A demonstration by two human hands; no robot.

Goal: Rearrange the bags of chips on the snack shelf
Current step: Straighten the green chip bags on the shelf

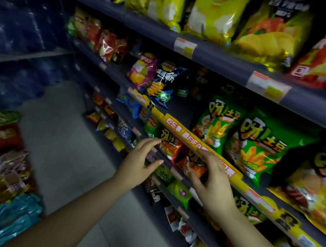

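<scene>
While both hands [139,162] [211,181] hover open, two red bags [170,145] [193,166], two green bags [217,123] [260,142]

A bare gap [183,107] is lying open on the middle shelf between the dark blue bag [165,81] and green bags [217,123]; the yellow rail [195,144] is fronting it.

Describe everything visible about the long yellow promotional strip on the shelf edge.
The long yellow promotional strip looks like glossy plastic or card. It runs slantwise along the front edge of the middle shelf, with a red panel of white characters and "FIFA". Green chip bags stand behind it, red ones below. The right hand overlaps its middle; whether they touch cannot be told.
</scene>
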